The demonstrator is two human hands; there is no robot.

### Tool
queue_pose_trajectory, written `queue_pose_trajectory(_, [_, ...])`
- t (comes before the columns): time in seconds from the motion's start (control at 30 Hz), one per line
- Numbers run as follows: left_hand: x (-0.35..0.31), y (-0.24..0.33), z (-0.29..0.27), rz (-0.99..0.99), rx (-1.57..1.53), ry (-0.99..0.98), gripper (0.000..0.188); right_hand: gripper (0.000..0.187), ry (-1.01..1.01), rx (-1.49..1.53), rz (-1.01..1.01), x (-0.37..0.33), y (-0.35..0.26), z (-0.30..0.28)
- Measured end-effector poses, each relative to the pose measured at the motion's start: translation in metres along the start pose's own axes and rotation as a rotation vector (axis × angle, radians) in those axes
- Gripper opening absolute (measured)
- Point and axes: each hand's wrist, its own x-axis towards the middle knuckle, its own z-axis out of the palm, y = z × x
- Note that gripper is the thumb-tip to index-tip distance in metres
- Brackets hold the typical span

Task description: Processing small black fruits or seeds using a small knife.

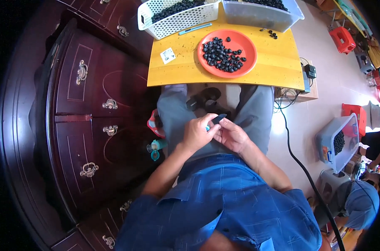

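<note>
My left hand (196, 134) and my right hand (233, 136) meet above my lap, fingers bent and fingertips close together. Between the fingertips is a small dark, flat piece (219, 119) with a pointed end; its kind is unclear. A bit of teal (207, 128) shows among the fingers of my left hand, and the rest of it is hidden. Beyond my hands, an orange-red plate (249, 69) on the yellow table (177, 75) carries many round black beads or nuts (217, 54). Behind the plate's left side lies a slim teal tool (195, 29).
A white perforated basket (181, 26) and a clear bin (261, 17), both with dark pieces, stand at the table's back. Dark drawers (83, 75) flank me on the left. A black cable (296, 157) runs down the right, near a grey bin (328, 146) and another person (359, 203).
</note>
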Motion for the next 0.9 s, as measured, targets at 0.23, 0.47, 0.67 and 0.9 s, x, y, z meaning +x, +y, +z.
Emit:
queue_pose_trajectory(0.23, [-0.004, 0.001, -0.002, -0.007, -0.129, 0.074, 0.031, 0.021, -0.052, -0.040, 0.027, 0.000, -0.003, -0.003])
queue_pose_trajectory(0.47, [-0.004, 0.007, -0.007, -0.008, -0.197, 0.066, 0.031, 0.026, -0.069, -0.074, 0.025, -0.002, -0.002, 0.002])
queue_pose_trajectory(0.67, [-0.006, 0.013, -0.010, 0.016, -0.176, 0.099, 0.031, 0.028, -0.136, -0.071, 0.042, -0.003, -0.005, -0.001])
queue_pose_trajectory(0.9, [-0.006, 0.017, -0.011, 0.044, -0.184, 0.171, 0.027, 0.026, -0.116, -0.073, -0.012, 0.000, -0.001, 0.004])
